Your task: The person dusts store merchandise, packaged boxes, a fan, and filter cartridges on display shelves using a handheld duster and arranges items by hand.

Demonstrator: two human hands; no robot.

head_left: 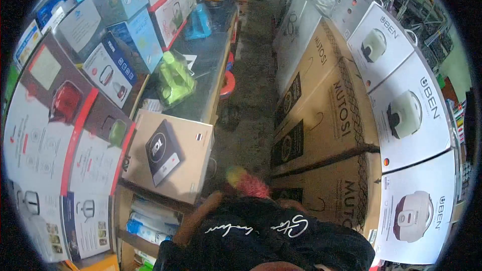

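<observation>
A fluffy duster (251, 185), pink with a yellow-green tip, shows just beyond the front of my black shirt (271, 236). Its handle is hidden, so I cannot tell which hand, if either, has it. My left hand (215, 200) is a blur at the end of my bare forearm, between the shirt and a brown stove box (168, 155) on the counter. Its fingers cannot be made out. Only a strip of skin of my right hand or forearm (291, 204) shows past the shirt, near the brown MUTOSI cartons (326, 115); its fingers are hidden.
A narrow aisle floor (243, 75) runs ahead. Left, kettle boxes (93, 165) stand beside a counter bearing a bagged green item (175, 80) and a blue one (200, 22). Right, white UBEN rice cooker boxes (416, 221) line up by the cartons. Wrapped goods (145, 228) fill a low shelf.
</observation>
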